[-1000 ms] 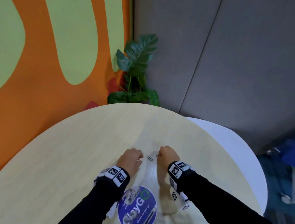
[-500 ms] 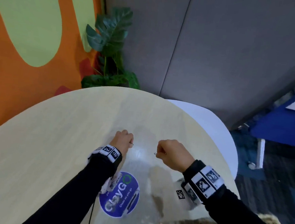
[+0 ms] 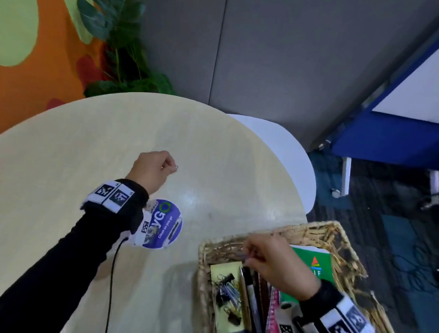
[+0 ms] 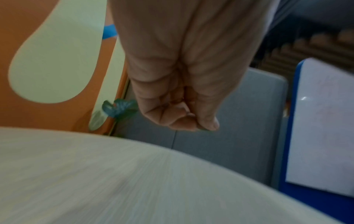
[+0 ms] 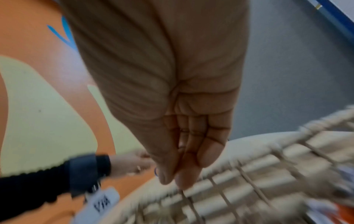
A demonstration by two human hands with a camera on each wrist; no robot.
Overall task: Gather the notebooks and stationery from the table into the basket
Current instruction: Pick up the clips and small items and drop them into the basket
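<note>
Over the basket's near-left corner: my right hand (image 3: pixel 275 263) hangs above the woven wicker basket (image 3: pixel 338 236), fingertips (image 5: pixel 179 180) pressed together on a small blue paper clip (image 3: pixel 241 256).
Left hand: my left hand (image 3: pixel 153 169) hovers over the middle of the round pale wooden table (image 3: pixel 52 178), fingers curled, thumb and forefinger pinching a small metal paper clip (image 3: pixel 176 166).
Basket place: it sits at the table's right edge, partly past the rim.
Basket contents: a yellow sticky pad (image 3: pixel 224 270) with black binder clips and coloured paper clips (image 3: pixel 226 291) heaped on it, dark pens (image 3: pixel 250 296) beside that, a pink spiral notebook (image 3: pixel 274 320), a green-covered notebook (image 3: pixel 316 265) under my right wrist.
Table top: a round blue sticker (image 3: pixel 165 225) lies near my left wrist.
Beyond the far edge: a green leafy plant (image 3: pixel 118 32) against the orange wall.
</note>
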